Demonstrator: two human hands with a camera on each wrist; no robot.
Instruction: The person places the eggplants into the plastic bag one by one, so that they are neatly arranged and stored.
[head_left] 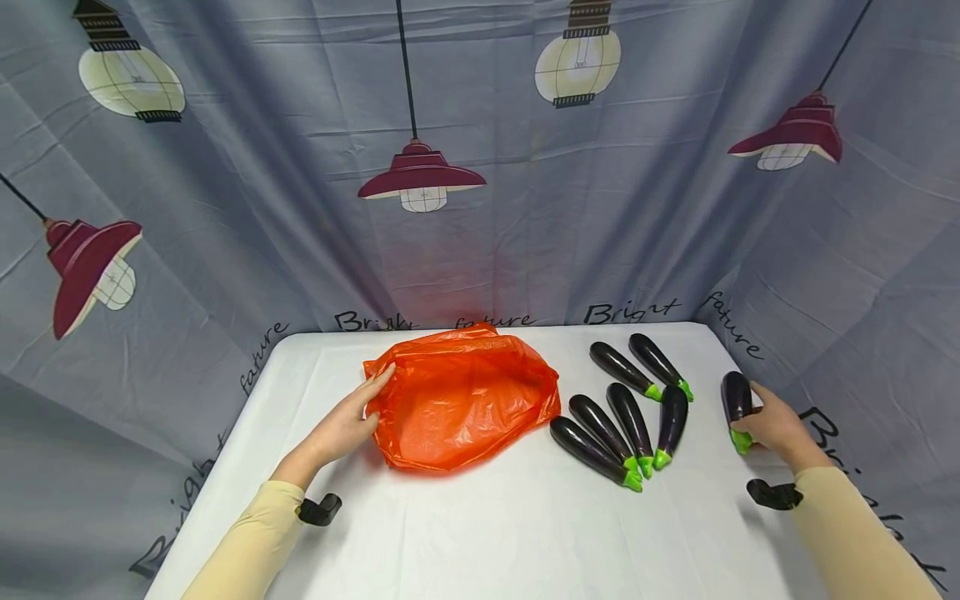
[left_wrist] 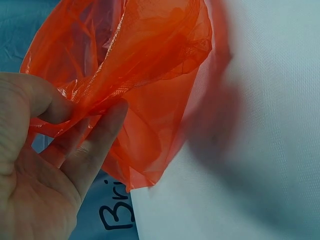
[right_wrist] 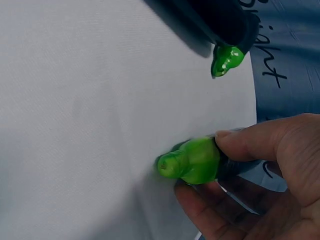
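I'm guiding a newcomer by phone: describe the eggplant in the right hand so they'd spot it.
On the white table, look past the orange bag to the right edge. There the right hand grips a dark eggplant, its green end nearest the viewer. It alone is held; the other six eggplants lie nearer the bag.

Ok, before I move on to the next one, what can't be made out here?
- Right wrist view: most of the held eggplant's dark body, behind the right hand.
- Right wrist view: the far end of a second eggplant, cut off by the top edge.
- Left wrist view: the upper part of the red bag, cut off by the top edge.
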